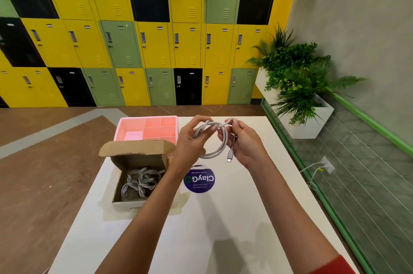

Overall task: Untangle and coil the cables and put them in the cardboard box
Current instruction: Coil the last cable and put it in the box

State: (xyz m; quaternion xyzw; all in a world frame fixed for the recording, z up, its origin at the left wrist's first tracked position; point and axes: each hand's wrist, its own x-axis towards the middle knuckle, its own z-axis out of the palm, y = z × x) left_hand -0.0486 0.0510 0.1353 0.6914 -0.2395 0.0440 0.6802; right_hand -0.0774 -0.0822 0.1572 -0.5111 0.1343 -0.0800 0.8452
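A grey cable is looped into a coil and held up over the white table. My left hand grips the coil's left side. My right hand pinches the top of the coil, and a USB-C plug dangles from it. The open cardboard box stands to the left of my hands with its lid flap raised. Several coiled grey cables lie inside the box.
A pink compartment tray sits behind the box at the table's far edge. A round blue sticker lies on the table under my hands. Lockers line the far wall; a planter stands at the right by a glass panel.
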